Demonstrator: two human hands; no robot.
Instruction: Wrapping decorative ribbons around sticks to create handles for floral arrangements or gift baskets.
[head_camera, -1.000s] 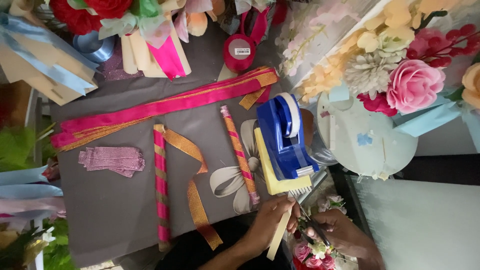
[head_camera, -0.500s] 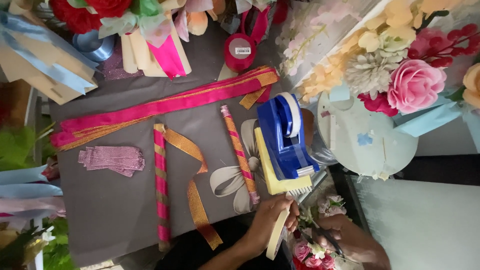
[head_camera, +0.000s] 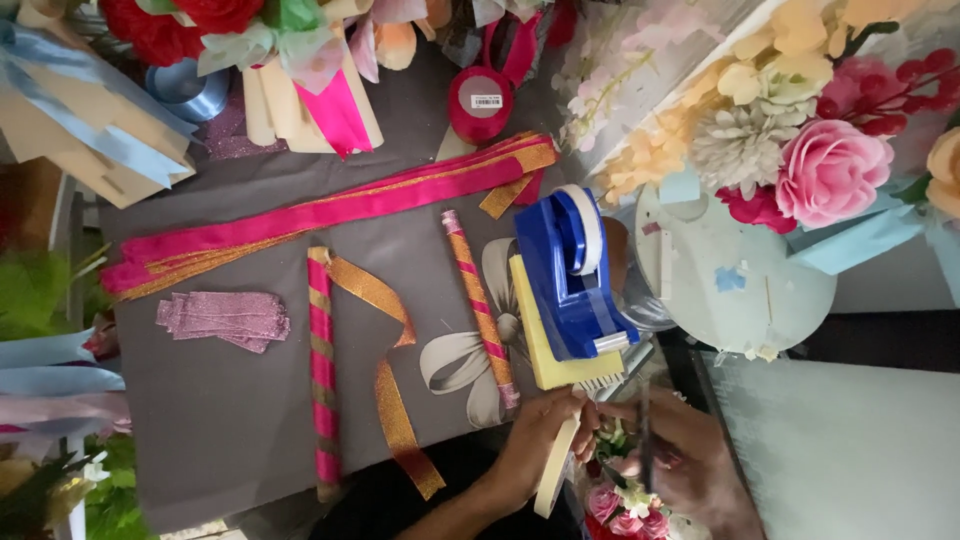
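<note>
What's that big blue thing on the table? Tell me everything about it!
It is a blue tape dispenser, and it looks like shiny plastic. A white roll of tape sits in its top, and a metal cutting edge shows at the near end. It rests on a pale yellow block on the grey table, beside a pink and gold striped stick. The left hand works just below it without touching it.
</note>
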